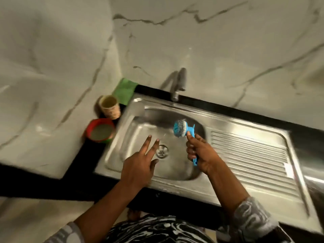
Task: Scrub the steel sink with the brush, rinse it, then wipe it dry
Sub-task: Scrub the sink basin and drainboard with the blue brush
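The brush looks a light thing: a stiff blue plastic handle ending in a round head of grey and white scrubbing stuff that should give a little when pressed. Once wet, the smooth handle would likely turn slippery, so the sensible place to take it is mid-handle, with one finger forward to steady the head. That is how the right hand has it. The grip is clamped on the handle, fingers curled round it, the forefinger laid straight along the neck towards the head, and the handle's end sticks out below the palm at about six o'clock. The head stands over the basin of the sink, at roughly two o'clock from the drain and near the back wall. Whether it touches the steel I cannot tell. The left hand has its grip apart and holds nothing, two fingers straight and spread over the basin at about nine o'clock from the drain. The sink itself is fixed in the desk, hard and smooth. A soft green cloth lies at eleven o'clock beyond its rim, left of the tap, and looks fit for the drying.
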